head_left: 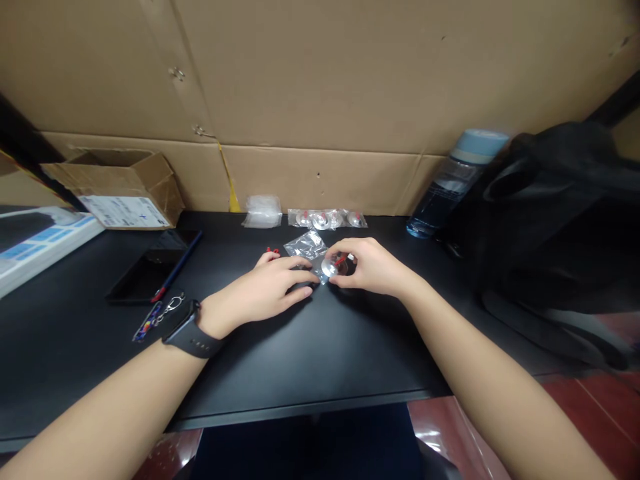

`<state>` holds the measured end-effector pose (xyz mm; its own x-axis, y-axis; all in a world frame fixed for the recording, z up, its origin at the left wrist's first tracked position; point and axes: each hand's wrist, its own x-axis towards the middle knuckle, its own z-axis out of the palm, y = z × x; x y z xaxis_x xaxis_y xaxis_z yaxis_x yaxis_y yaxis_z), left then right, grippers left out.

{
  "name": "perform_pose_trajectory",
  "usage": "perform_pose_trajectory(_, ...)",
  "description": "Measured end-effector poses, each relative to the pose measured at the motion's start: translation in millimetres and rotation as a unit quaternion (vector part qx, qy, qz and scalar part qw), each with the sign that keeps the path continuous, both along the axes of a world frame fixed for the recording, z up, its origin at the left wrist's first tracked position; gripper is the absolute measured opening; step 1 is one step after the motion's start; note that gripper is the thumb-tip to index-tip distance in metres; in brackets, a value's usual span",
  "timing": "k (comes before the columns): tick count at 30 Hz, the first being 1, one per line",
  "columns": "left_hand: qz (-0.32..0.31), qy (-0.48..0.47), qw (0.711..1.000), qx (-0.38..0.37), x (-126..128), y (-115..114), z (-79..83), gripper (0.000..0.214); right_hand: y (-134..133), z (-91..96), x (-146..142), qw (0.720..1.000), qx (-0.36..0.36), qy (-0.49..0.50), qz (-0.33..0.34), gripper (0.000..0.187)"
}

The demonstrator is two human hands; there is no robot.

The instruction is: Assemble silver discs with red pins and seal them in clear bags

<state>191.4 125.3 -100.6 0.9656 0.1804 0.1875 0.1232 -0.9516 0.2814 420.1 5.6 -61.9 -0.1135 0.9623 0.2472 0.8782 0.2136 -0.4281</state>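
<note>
My right hand (365,267) has its thumb and fingers closed round a shiny, clear-silver disc with a red piece (329,267), held just over the black table. My left hand (273,287) lies palm down with its fingers stretched out, the fingertips close to that disc. Between and behind the hands is a crinkled clear plastic bag (306,245); whether the left fingertips press on its edge I cannot tell. Small red pieces (273,251) show just beyond the left hand's fingers, partly hidden by them.
Wrapped discs with red parts (320,220) lie in a row at the back, beside a stack of clear bags (263,211). A cardboard box (120,190), phone (157,267) and keychain (150,322) are left; a water bottle (445,190) and black backpack (555,227) right.
</note>
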Motion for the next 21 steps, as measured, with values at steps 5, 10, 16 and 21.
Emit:
perform_pose_trajectory(5, 0.024, 0.003, 1.000, 0.011, 2.0, -4.6, -4.0, 0.033, -2.9, 1.1, 2.4, 0.999, -0.041, -0.017, -0.014, 0.033)
perform_pose_trajectory(10, 0.029, 0.011, 0.999, 0.011, 2.1, -4.6, -5.4, 0.035, -4.0, 1.9, 2.5, 0.998, -0.058, -0.033, 0.006, 0.027)
perform_pose_trajectory(16, 0.029, 0.019, 0.999, 0.006, 3.0, -0.1, -8.5, 0.035, -3.8, 0.0, 2.8, 0.996, -0.067, -0.050, -0.017, 0.026)
perform_pose_trajectory(21, 0.023, 0.009, 1.000, -0.004, 3.9, -0.2, -9.6, 0.035, -0.5, -6.3, -0.3, 0.997, -0.038, -0.059, -0.021, 0.027)
